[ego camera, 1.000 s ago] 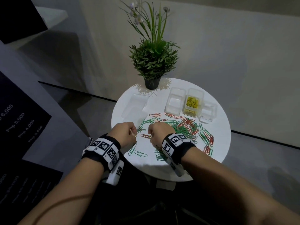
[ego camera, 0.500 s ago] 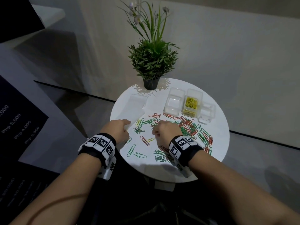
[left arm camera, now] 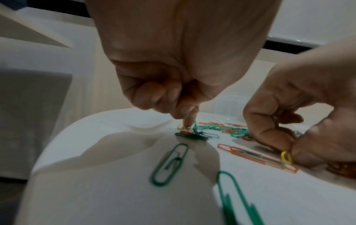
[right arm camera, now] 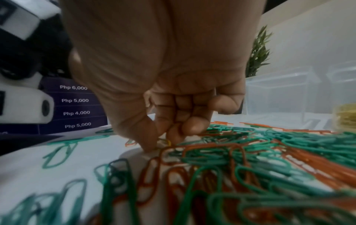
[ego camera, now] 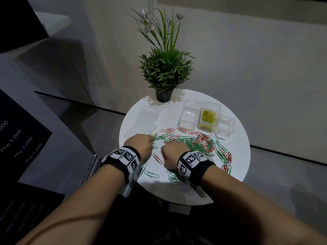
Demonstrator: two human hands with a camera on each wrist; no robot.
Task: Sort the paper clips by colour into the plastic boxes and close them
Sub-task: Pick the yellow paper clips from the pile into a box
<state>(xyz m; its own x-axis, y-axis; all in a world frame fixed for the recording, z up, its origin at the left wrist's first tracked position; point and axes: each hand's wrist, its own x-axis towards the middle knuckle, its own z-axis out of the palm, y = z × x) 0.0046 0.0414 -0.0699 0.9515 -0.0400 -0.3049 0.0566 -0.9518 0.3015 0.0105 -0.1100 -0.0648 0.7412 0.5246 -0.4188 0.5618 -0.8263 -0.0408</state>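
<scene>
Green and red paper clips [ego camera: 196, 144] lie in a loose pile on the round white table [ego camera: 178, 191]. Three clear plastic boxes stand behind them: an empty one [ego camera: 189, 117], the middle one [ego camera: 208, 119] holding yellow clips, and a third [ego camera: 225, 126] on the right. My left hand [left arm camera: 189, 123] is at the pile's left edge, fingers curled, its fingertips down on a yellow clip [left arm camera: 181, 126]. My right hand [right arm camera: 162, 144] pinches another yellow clip [left arm camera: 287, 157] between thumb and forefinger, low on the table. In the head view both hands' fingertips are hidden.
Clear lids [ego camera: 145, 119] lie at the table's left. A potted plant [ego camera: 164, 75] stands at the back edge. Loose green clips [ego camera: 152, 174] lie near the front, between my wrists. A dark price board [ego camera: 19, 144] stands to the left of the table.
The left hand went out to the left toward the lids, then came back to the pile's left edge. The right hand lowered onto a yellow clip.
</scene>
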